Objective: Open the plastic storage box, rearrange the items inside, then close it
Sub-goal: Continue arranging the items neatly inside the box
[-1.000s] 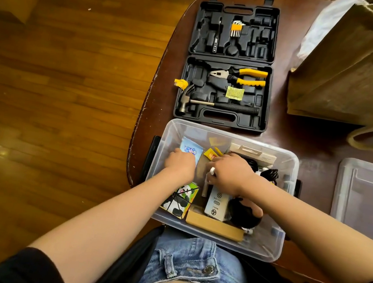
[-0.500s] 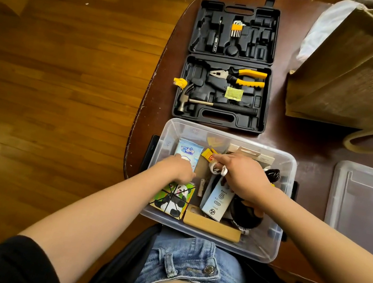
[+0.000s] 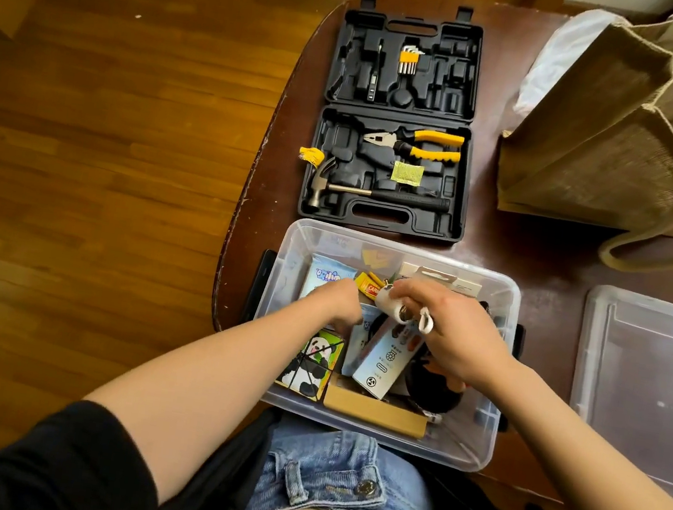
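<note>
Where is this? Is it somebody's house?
Probably a room in a home. There is a wooden plank floor, a dark wooden table, and household things on it: an open tool case and a woven bag.

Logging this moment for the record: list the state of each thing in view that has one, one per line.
plastic storage box: open, lid off, items inside
lid: off, lying on the table right of the box
tool case: open flat
right hand: holds a small white item above the box
left hand: reaching among the items, grip hidden
</note>
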Demonstrator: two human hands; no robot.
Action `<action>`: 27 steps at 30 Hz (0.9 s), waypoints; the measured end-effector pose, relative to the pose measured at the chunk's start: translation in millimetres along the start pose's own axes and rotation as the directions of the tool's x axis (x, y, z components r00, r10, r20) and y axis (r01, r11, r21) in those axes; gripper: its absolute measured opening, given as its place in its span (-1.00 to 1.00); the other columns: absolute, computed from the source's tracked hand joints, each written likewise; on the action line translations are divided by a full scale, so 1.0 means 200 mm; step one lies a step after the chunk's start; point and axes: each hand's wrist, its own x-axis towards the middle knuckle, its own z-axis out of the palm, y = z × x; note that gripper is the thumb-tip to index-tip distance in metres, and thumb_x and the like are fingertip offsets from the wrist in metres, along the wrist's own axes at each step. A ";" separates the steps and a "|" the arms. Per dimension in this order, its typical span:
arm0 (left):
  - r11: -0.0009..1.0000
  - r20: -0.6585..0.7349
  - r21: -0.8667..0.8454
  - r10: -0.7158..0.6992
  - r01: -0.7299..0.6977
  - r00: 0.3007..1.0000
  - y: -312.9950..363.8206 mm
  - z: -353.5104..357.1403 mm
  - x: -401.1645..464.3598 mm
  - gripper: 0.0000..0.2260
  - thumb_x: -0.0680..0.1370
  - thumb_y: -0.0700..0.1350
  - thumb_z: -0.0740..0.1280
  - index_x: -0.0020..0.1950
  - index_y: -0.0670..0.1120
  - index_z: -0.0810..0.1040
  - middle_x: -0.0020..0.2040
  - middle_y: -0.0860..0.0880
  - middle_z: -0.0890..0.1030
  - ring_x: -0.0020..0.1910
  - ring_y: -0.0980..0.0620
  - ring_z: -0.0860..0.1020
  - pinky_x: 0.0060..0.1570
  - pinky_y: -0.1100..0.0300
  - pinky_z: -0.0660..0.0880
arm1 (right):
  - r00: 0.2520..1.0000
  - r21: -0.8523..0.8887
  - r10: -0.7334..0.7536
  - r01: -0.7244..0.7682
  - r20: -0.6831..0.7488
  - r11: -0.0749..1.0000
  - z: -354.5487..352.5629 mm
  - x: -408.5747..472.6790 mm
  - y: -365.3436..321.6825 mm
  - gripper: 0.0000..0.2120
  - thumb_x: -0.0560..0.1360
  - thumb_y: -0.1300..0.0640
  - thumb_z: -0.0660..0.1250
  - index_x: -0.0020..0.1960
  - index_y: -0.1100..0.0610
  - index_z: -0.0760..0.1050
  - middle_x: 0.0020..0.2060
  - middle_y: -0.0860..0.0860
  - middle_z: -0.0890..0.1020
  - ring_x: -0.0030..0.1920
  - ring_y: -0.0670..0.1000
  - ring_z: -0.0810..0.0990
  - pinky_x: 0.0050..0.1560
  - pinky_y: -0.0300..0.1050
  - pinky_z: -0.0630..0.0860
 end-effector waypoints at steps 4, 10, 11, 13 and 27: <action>0.997 -0.009 -0.073 -0.009 0.009 1.000 0.03 0.02 0.03 -0.78 0.54 -0.14 0.33 -0.09 -0.33 0.55 0.06 -0.40 0.57 -0.24 -0.15 0.50 -0.21 0.13 0.44 | 0.999 0.015 -0.018 0.018 0.035 1.000 0.01 -0.01 -0.04 -0.73 0.53 0.21 0.21 0.19 -0.02 0.46 0.20 -0.13 0.52 0.07 0.08 0.57 -0.07 0.03 0.51; 0.990 -0.033 -0.123 0.069 -0.073 0.997 0.07 0.00 0.01 -0.77 0.56 -0.14 0.29 -0.30 -0.11 0.43 -0.30 -0.09 0.43 -0.19 -0.06 0.39 -0.23 0.19 0.33 | 0.997 0.299 0.080 -0.069 -0.024 0.952 -0.02 -0.09 -0.03 -0.76 0.56 0.22 0.20 0.11 -0.06 0.51 0.17 -0.12 0.55 0.16 -0.03 0.53 0.11 -0.03 0.49; 0.982 -0.063 -0.159 0.090 -0.098 0.994 0.07 -0.01 0.01 -0.73 0.54 -0.19 0.30 -0.35 -0.08 0.37 -0.34 -0.05 0.40 -0.21 -0.05 0.38 -0.23 0.19 0.32 | 0.992 0.362 0.112 -0.083 -0.059 0.928 -0.03 -0.11 -0.02 -0.78 0.59 0.18 0.17 0.08 -0.09 0.52 0.15 -0.15 0.56 0.15 -0.06 0.53 0.13 -0.05 0.49; 0.962 -0.122 -0.230 0.119 -0.145 0.985 0.06 -0.06 -0.01 -0.71 0.51 -0.25 0.31 -0.37 -0.07 0.32 -0.36 -0.03 0.39 -0.23 -0.05 0.39 -0.20 0.13 0.39 | 0.978 0.442 0.164 -0.090 -0.131 0.892 -0.06 -0.15 0.01 -0.79 0.61 0.14 0.16 0.04 -0.08 0.54 0.12 -0.18 0.58 0.16 -0.12 0.52 0.19 -0.07 0.47; 0.773 -0.523 -0.535 0.013 -0.341 0.852 -0.18 -0.28 -0.35 -0.90 0.59 -0.19 0.28 -0.10 -0.10 0.38 -0.07 -0.31 0.63 -0.02 -0.20 0.61 0.01 -0.09 0.55 | 0.971 -0.114 0.199 -0.214 -0.129 0.970 -0.28 -0.23 -0.06 -0.88 0.42 -0.11 0.35 -0.10 -0.13 0.62 -0.22 -0.21 0.59 -0.05 -0.07 0.47 -0.17 -0.10 0.43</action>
